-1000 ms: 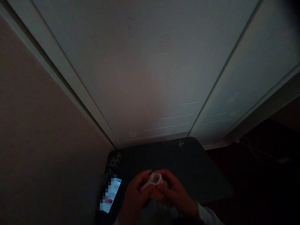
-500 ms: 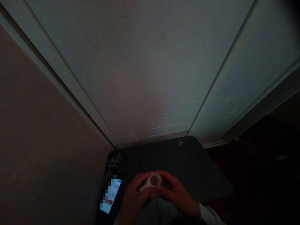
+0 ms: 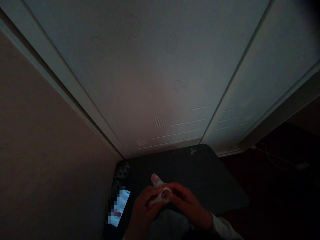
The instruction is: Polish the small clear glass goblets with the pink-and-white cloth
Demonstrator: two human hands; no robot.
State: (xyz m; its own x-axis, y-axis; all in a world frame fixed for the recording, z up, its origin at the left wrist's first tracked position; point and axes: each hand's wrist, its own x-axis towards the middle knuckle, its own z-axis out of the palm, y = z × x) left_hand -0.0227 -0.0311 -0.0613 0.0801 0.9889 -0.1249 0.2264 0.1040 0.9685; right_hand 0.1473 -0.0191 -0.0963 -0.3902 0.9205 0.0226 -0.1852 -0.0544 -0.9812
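Low in the view, both my hands close around a small white-and-pink object [image 3: 157, 182] with a round, dark reddish opening or lens facing up. Its kind is hard to tell in the dim light. My left hand [image 3: 143, 206] wraps its left side, the thumb along the near edge. On the other side, my right hand [image 3: 185, 201] grips by the round end with its fingertips. A white, pink-tipped part sticks out beyond the fingers, over the dark table [image 3: 200, 180]. My palms hide the rest of the object.
A lit phone [image 3: 120, 208], partly pixelated, lies at the table's left edge. Behind it is a dark patterned item [image 3: 122, 170]. A small clear piece [image 3: 193, 151] lies near the back edge. White panels [image 3: 140, 83] rise behind; a cable [image 3: 275, 156] runs at the right.
The object has turned in my hands: its pink-tipped part now points up and away, and the round end has tilted and dropped slightly. Both hands keep their hold.
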